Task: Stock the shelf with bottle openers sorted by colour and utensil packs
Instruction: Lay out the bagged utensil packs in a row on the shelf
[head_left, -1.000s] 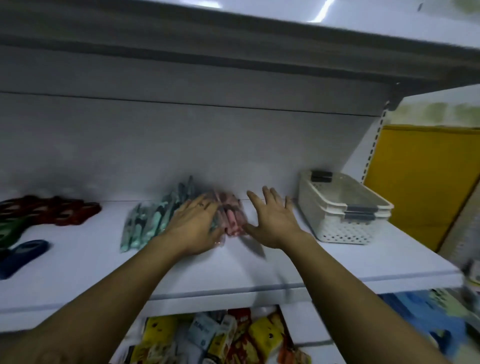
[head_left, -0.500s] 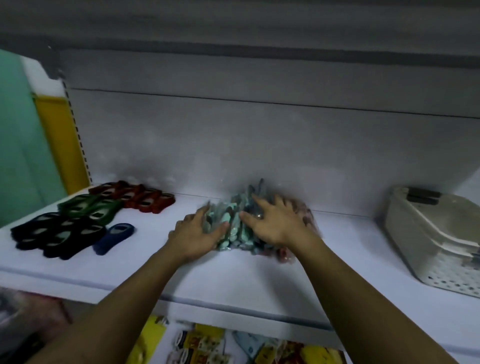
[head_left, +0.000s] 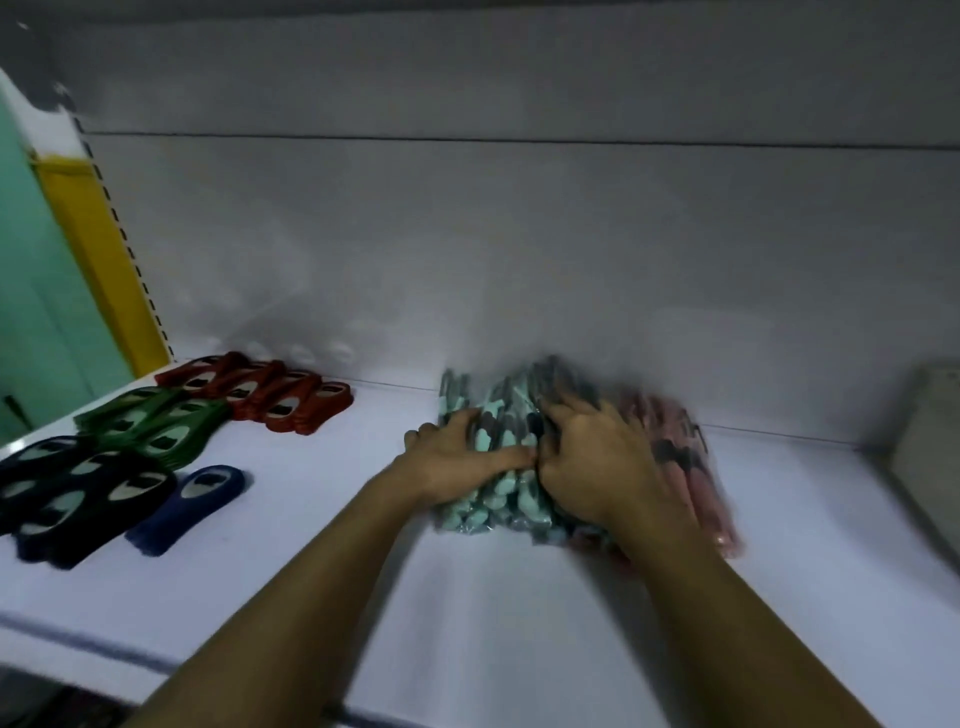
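Squaring packs (head_left: 498, 501) at frame centre, on shelf (head_left: 467, 613) by back wall. Our left hand (head_left: 457, 460) cups teal edge, fingers curled round it; right hand (head_left: 597, 470) lies spread on top, pressing, gripping nothing. We should squeeze evenly, low; film looks slippery. Openers (head_left: 280, 402) lie sorted at left.

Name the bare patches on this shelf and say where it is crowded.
Bare: between the red openers and teal utensil packs; the shelf along its front edge; between the pink packs and white basket. Crowded: the left end's openers, and the middle, where left hand and right hand cover the packs.
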